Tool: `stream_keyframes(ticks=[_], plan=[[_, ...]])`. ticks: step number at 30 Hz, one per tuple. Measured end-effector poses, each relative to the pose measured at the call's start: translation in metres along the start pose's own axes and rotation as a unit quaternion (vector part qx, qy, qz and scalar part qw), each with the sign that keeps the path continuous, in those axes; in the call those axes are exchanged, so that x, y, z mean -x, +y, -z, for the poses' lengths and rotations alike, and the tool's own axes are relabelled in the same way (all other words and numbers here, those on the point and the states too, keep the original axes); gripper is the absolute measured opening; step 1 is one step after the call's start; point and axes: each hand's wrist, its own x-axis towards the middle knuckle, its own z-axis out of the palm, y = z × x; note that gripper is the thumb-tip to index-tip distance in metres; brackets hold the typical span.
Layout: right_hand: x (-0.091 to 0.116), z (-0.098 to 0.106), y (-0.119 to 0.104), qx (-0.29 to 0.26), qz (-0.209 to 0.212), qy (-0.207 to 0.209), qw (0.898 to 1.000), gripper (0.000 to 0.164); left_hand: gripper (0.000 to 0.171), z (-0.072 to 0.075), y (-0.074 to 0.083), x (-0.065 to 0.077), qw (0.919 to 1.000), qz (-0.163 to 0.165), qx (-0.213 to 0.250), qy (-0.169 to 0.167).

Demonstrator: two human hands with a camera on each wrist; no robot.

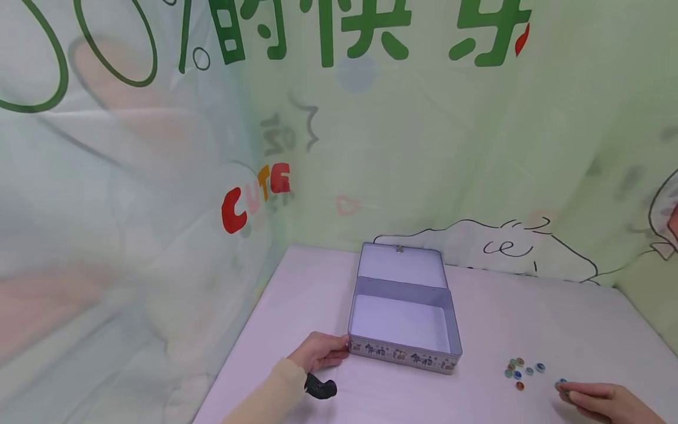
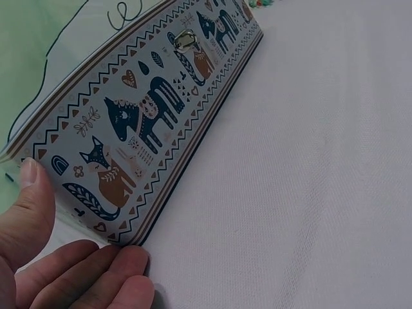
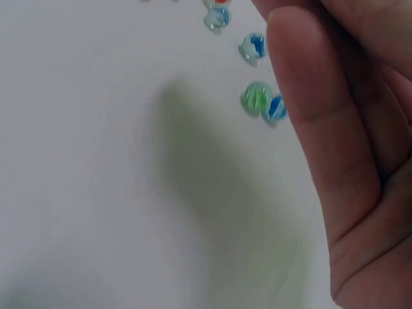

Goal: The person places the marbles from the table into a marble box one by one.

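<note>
A rectangular tin box (image 1: 399, 323), with animal figures printed on its side, stands with its hinged lid (image 1: 402, 263) tipped back. My left hand (image 1: 320, 350) holds it at the front left corner; up close, the thumb (image 2: 32, 199) lies at the upper corner and the other fingers touch the lower one. Over to the right, my right hand (image 1: 609, 401) is low over the table, its fingertips beside a blue marble (image 1: 563, 381). In the right wrist view a green marble (image 3: 256, 96) and a blue one lie close by its finger; the fingertips' far side is hidden.
Several glass marbles (image 1: 517, 374) lie loose between the box and my right hand. A black curved piece (image 1: 320, 387) is at my left wrist. Printed cloth curtains (image 1: 328, 212) hang behind and left of the table, which has a pale cover (image 1: 296, 294).
</note>
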Motion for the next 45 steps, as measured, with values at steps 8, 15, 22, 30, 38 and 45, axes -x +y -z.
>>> stream_keyframes(ticks=[8,15,22,30,38,45], plan=[[-0.028,-0.007,-0.029,0.003,0.076,-0.107,0.991,0.042,0.041,0.004,-0.004,0.005,0.9999,0.003,-0.005,0.013],[-0.046,-0.033,-0.067,0.0,0.117,-0.117,0.986,0.039,0.039,0.006,-0.005,0.005,0.9999,0.002,-0.007,0.011],[-0.064,-0.058,-0.104,0.039,0.16,-0.112,0.98,0.043,0.037,0.004,-0.004,0.005,1.0,0.001,-0.004,0.006],[-0.084,-0.087,-0.151,0.066,0.215,-0.111,0.968,0.047,0.036,0.0,-0.001,0.005,1.0,-0.007,0.0,0.002],[-0.11,-0.111,-0.181,0.061,0.241,-0.139,0.959,0.043,0.036,-0.002,-0.002,0.0,0.9999,-0.003,-0.009,0.013],[-0.132,-0.139,-0.199,0.072,0.242,-0.12,0.96,0.041,0.035,0.0,-0.003,-0.002,0.9999,-0.009,0.001,0.008]])
